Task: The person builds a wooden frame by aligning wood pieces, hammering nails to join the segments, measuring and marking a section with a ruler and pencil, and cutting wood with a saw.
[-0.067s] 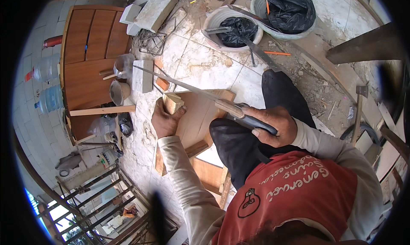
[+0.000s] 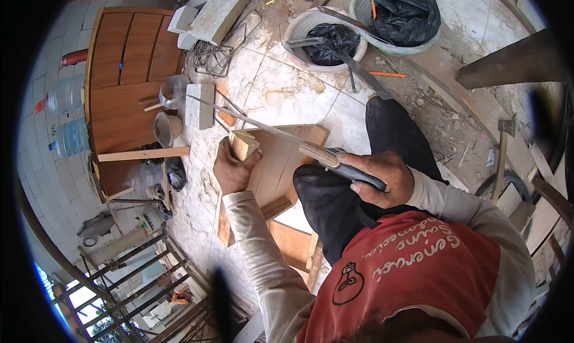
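My right hand [image 2: 382, 178] is wrapped around the dark handle of a handsaw [image 2: 263, 125], its thin blade seen nearly edge-on and reaching up to the left. The blade passes just beyond a short wooden block [image 2: 242, 144] that my left hand [image 2: 232, 168] grips between thumb and fingers. Whether the saw teeth touch the block I cannot tell. Under both lies a box-like wooden frame [image 2: 272, 172] with a brown panel, beside my bent knee. The fingers behind the block are partly hidden.
Two tubs lined with black plastic, the whitish one [image 2: 299, 27] holding tools, stand at the far side. A pale brick [image 2: 200, 106] lies beyond the saw tip. To the left is a brown wooden cabinet [image 2: 128, 119]; a hammer [image 2: 503, 143] rests at right.
My right hand and the saw have shifted very slightly, toward the left and down. The left hand keeps its grip on the block.
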{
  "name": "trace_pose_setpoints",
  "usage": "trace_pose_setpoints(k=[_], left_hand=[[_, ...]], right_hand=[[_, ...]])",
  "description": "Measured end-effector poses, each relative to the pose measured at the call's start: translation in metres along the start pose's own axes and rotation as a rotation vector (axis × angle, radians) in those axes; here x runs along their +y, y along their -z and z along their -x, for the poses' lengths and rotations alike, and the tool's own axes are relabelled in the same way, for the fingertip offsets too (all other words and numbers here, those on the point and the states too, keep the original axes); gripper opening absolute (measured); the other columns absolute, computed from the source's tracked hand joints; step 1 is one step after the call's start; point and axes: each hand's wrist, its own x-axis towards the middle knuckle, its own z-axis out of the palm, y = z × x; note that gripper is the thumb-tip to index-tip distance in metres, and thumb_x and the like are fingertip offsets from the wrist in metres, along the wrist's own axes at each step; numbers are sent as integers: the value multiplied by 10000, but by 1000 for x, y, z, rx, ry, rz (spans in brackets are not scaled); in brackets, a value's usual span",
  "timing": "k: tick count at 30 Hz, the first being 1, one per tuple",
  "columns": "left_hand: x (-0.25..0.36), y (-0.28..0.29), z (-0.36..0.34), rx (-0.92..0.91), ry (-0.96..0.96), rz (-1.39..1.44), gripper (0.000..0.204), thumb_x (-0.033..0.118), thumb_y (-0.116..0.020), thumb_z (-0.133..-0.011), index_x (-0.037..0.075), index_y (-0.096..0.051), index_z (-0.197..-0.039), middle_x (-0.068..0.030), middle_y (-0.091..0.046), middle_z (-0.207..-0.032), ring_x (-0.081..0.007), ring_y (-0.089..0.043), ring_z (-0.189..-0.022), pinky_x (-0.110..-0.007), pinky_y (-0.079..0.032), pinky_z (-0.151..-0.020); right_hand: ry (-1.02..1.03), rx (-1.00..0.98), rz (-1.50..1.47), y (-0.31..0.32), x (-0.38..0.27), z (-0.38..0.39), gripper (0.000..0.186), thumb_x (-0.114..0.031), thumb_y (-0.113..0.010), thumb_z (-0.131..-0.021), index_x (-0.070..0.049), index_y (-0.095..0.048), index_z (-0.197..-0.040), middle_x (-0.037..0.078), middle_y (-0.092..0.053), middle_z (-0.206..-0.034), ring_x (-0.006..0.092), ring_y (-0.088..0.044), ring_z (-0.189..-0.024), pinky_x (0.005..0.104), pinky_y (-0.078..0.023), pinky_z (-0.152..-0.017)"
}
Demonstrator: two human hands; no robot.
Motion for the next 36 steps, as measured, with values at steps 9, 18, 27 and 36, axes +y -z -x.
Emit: trace_pose_setpoints(k=[9, 18, 27, 36], left_hand=[[3, -10, 7, 37, 37, -121, 739, 468, -948, -597, 44, -672, -1135, -129, -730, -1021, -276, -693, -966, -356, -528, -864], [-2, -12, -1, 51, -95, -20, 450, 383, -787, -763, 78, -701, -1082, -82, -726, -921, -242, -676, -813, -343, -530, -772], [5, -15, 5, 44, -36, -132, 618, 467, -834, -713, 43, -671, -1133, -140, -728, -1007, -293, -707, -937, -367, -540, -807], [-6, -13, 5, 33, -26, -88, 609, 408, -899, -660, 123, -663, -1144, -80, -747, -965, -267, -723, -890, -383, -557, -775]], right_hand=[[53, -112, 68, -17, -5, 44, 631, -87, -717, -824, 34, -509, -1407, 241, -712, -1099, 354, -749, -870, 391, -634, -728], [88, -83, 98, -41, -10, 11, 689, -92, -718, -799, 40, -473, -1429, 245, -713, -999, 379, -730, -786, 426, -623, -673], [63, -64, 55, -28, -29, -20, 638, -85, -693, -823, -7, -500, -1426, 197, -720, -1052, 346, -735, -878, 417, -620, -736], [142, -42, 31, -32, -18, 30, 638, -75, -709, -805, 4, -515, -1408, 203, -722, -1032, 352, -740, -823, 411, -630, -733]])
